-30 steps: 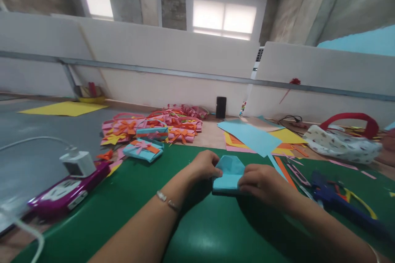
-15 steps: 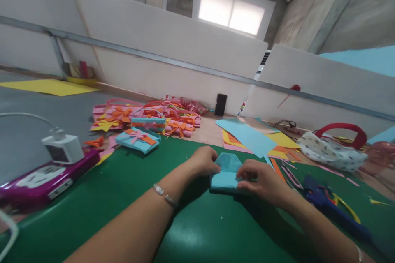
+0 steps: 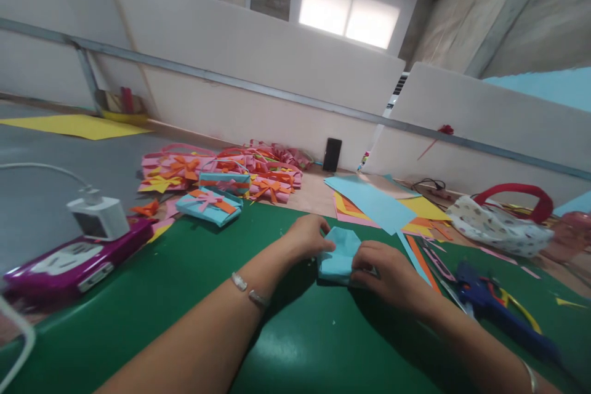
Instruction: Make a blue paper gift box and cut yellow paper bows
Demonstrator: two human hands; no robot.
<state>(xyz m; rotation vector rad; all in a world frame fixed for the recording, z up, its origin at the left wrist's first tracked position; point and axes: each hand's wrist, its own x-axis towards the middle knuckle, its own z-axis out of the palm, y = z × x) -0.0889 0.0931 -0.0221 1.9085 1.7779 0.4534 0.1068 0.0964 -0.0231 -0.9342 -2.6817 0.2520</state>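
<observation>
— What's going on at the middle of the frame?

— Both hands are on a folded light-blue paper piece (image 3: 340, 254) lying on the green mat (image 3: 194, 283). The left hand (image 3: 305, 237) pinches its left edge, fingers curled together on the paper; the right hand (image 3: 385, 269) presses down on its right side, fingertips closed on the fold.

— Which step, would you say?

— Creasing, I'd judge: the top flap is already shaped into a blunt point (like an envelope's). Sharpening that crease calls for firm, even pressure along the fold while the other hand pins the piece flat.

— And the stuff around it?

— Matte craft paper, thin and stiff. Left of centre sits a blue paper gift box (image 3: 209, 205) with a pink and orange bow; loose coloured sheets (image 3: 373, 200) lie right of centre, and a blue glue gun (image 3: 489, 303) at the lower right
</observation>
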